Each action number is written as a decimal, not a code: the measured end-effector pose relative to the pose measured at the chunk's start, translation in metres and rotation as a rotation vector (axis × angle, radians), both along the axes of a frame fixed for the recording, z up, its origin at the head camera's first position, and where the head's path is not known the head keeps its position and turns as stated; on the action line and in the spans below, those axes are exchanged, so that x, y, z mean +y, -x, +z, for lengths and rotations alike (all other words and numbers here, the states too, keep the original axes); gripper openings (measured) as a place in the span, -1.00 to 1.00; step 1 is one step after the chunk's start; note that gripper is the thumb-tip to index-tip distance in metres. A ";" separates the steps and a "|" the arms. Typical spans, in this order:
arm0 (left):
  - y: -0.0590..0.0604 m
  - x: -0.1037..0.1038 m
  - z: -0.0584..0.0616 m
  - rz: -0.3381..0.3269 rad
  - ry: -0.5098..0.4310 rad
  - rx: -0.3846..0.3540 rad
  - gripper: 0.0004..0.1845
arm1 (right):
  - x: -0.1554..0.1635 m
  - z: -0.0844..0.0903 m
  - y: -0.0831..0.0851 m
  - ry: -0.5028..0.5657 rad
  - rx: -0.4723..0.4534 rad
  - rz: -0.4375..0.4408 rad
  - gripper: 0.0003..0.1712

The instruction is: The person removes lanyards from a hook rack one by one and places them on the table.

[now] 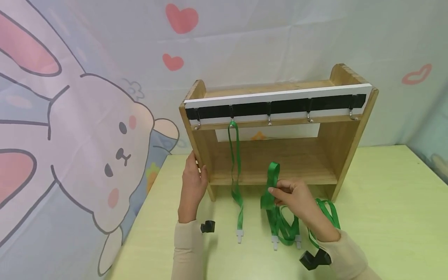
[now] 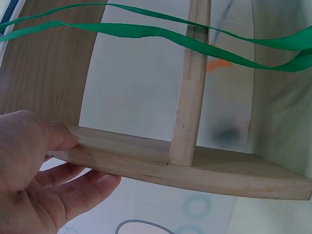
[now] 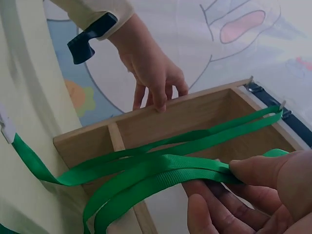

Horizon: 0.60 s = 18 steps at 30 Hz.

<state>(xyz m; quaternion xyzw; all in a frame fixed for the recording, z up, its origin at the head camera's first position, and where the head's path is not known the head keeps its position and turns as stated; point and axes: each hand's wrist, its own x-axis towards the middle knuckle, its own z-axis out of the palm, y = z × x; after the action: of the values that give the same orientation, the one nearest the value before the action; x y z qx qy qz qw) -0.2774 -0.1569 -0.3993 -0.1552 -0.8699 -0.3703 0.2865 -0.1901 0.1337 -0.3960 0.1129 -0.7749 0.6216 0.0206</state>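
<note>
A small wooden shelf (image 1: 276, 159) stands on the table. My left hand (image 1: 194, 181) grips the edge of its left side panel (image 2: 141, 163), thumb on the inner face and fingers outside. A green lanyard (image 1: 235, 163) hangs by its loop from the second hook from the left, its white clip (image 1: 239, 235) lowest. In front of the shelf, my right hand (image 1: 294, 196) pinches another green lanyard (image 1: 271, 186) between thumb and fingers, the folded loop end standing above the grip. In the right wrist view its doubled strap (image 3: 161, 178) droops away from the fingertips.
Several metal hooks (image 1: 269, 118) line a black strip (image 1: 287, 107) on the shelf's white front rail. More green lanyards (image 1: 329, 214) lie on the table (image 1: 388, 202) around my right wrist. Behind stands a cloth backdrop (image 1: 266, 46) with a printed rabbit and hearts.
</note>
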 end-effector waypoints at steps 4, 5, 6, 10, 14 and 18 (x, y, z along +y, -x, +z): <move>0.001 0.000 -0.001 -0.009 -0.001 0.004 -0.41 | 0.005 -0.001 0.003 0.021 -0.029 0.042 -0.79; 0.001 0.000 -0.001 -0.011 -0.003 0.005 -0.41 | 0.005 -0.001 0.003 0.023 -0.031 0.050 -0.79; 0.001 0.000 -0.001 -0.012 -0.003 0.006 -0.41 | 0.006 -0.001 0.004 0.022 -0.031 0.058 -0.79; 0.001 0.000 0.000 -0.014 -0.007 -0.004 -0.41 | 0.006 -0.003 0.006 0.012 -0.035 0.058 -0.80; 0.001 0.000 0.000 -0.017 -0.011 -0.007 -0.40 | 0.003 -0.008 0.006 -0.011 -0.053 0.066 -0.81; 0.001 0.000 0.000 -0.021 -0.012 -0.005 -0.40 | -0.003 -0.014 0.006 -0.019 -0.064 0.093 -0.81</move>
<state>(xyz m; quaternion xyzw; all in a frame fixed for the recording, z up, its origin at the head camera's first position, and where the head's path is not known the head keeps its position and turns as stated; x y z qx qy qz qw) -0.2783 -0.1572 -0.3991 -0.1616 -0.8668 -0.3787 0.2812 -0.1962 0.1310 -0.4096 0.1289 -0.7748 0.6180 -0.0342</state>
